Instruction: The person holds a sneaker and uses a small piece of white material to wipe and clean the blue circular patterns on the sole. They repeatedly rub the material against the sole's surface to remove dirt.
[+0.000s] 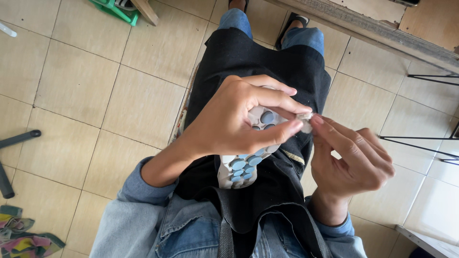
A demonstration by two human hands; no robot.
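Note:
My left hand [239, 117] is wrapped around a white shoe sole [244, 165] studded with several round blue pads, held sole-up over my lap. My right hand [351, 160] pinches a small whitish scrap [306, 122] against the sole's upper end, beside my left thumb and forefinger. A black apron [267, 57] covers my legs under both hands. The upper part of the shoe is hidden by my left hand.
Beige floor tiles [95, 86] spread to the left. A green plastic object [114, 9] lies at top left, dark handles [14, 143] at left, a colourful cloth [24, 239] at bottom left. A wooden bench edge [382, 28] and thin black metal legs [430, 138] stand at right.

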